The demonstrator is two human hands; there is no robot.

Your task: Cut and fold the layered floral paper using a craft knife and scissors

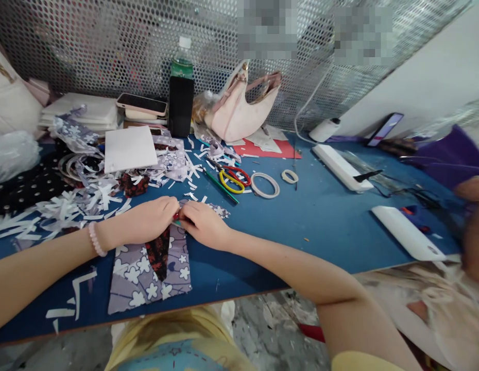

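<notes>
A purple fabric piece with white flowers (147, 278) lies flat at the table's front edge. On it rests a pointed strip of dark red-and-black fabric (159, 257), its tip toward me. My left hand (158, 219), with a beaded bracelet on the wrist, is closed at the strip's upper end. Closed with bent fingers, my right hand (204, 222) meets it at the top of the floral fabric. A tiny red spot and a bit of teal show between the fingertips, too small to name. The fingers largely hide what they pinch.
Paper scraps (104, 198) and fabric pile up at left under a white square pad (130, 148). Beyond my hands lie scissors (232, 180), a green pen (222, 186) and a tape roll (264, 185). White power strips (340, 167) lie right, near another person's arm (475, 242).
</notes>
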